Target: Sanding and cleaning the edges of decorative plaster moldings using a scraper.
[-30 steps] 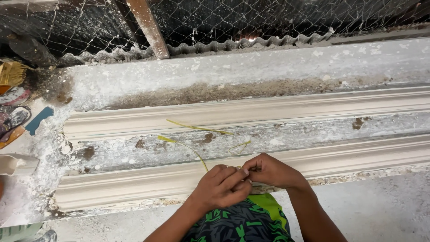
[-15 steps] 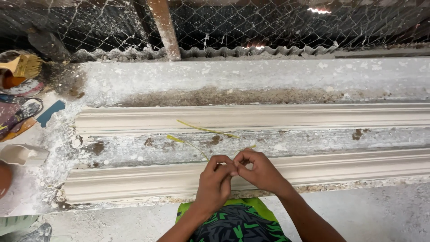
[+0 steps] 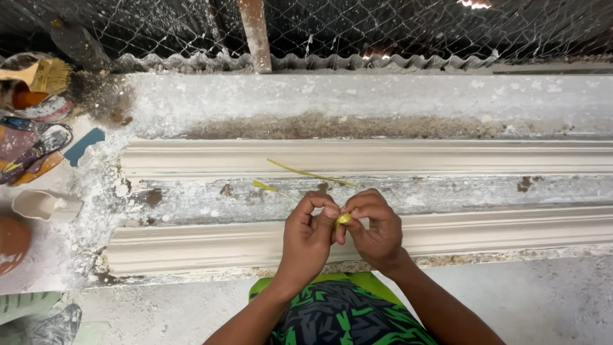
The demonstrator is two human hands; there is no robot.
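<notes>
My left hand [image 3: 308, 239] and my right hand [image 3: 375, 229] meet over the near cream moulding strip [image 3: 191, 246]. Together their fingertips pinch a thin yellow-green leaf strip [image 3: 343, 219]. Two loose ends of it stick out to the far left, one [image 3: 310, 172] over the far moulding strip [image 3: 447, 156] and a shorter one [image 3: 265, 186] above the gap between the strips. Both mouldings lie lengthwise on a dusty white concrete slab [image 3: 383, 96].
A paintbrush [image 3: 38, 75] rests on a container at the far left, with sandals [image 3: 35, 150] and a white scoop-like piece [image 3: 45, 204] below it. Wire mesh [image 3: 415, 25] and a rusty post [image 3: 254, 32] close the far side. My green patterned shorts [image 3: 338, 316] show at the bottom.
The view shifted slightly, so the mouldings sit lower in the frame. My hands stayed together on the leaf strip, working it between the fingertips.
</notes>
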